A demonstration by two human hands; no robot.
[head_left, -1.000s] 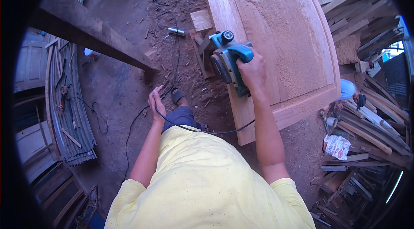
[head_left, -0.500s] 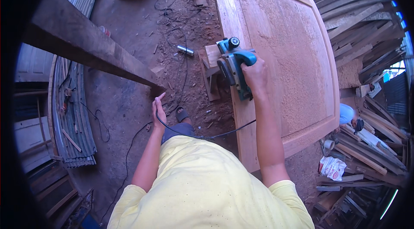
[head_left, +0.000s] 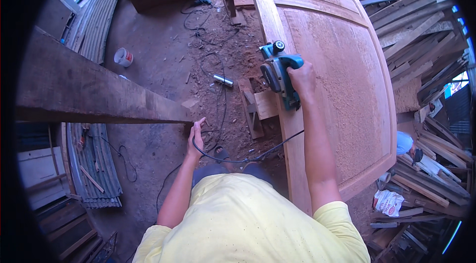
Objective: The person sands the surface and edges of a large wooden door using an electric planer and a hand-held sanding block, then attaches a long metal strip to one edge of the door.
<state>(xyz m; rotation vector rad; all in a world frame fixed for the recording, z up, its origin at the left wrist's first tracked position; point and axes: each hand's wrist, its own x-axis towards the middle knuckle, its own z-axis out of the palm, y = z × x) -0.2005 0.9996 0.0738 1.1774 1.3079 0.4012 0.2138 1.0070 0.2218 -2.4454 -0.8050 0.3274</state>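
Right now the right hand (head_left: 302,78) is clamped around the top handle of a teal and black electric hand planer (head_left: 278,77), which sits flat on the near long edge of a large pale wooden panelled door (head_left: 342,69) lying horizontal, its face dusted with sawdust. Left hand (head_left: 197,136) hangs at the person's side, fingers loosely curled around the black power cord (head_left: 248,156); the cord loops from that hand across in front of the body and rises to the planer. Left hand is just beside the end of a long dark timber beam (head_left: 99,94) that runs off to the left; can't tell whether they touch.

Under the door edge: a rough wooden block support (head_left: 260,107) on the dirt floor (head_left: 158,69), wood scraps and chips all around. A short silver metal cylinder (head_left: 223,80) lies on the floor near a second loose black cable (head_left: 208,30). White plastic tub (head_left: 123,57) further left. Stacked offcut boards (head_left: 421,30) on the right, another person's blue-sleeved shoulder (head_left: 404,141) low right.

Risks as I read them:
- Planer rides a narrow edge; any tilt of the wrist likely gouges it or tips the tool off toward the floor side.
- One-handed grip means less control if the blade catches a knot.
- Cord slack hangs near the legs and feet; snag or trip is plausible.
- Scraps underfoot make footing poor.
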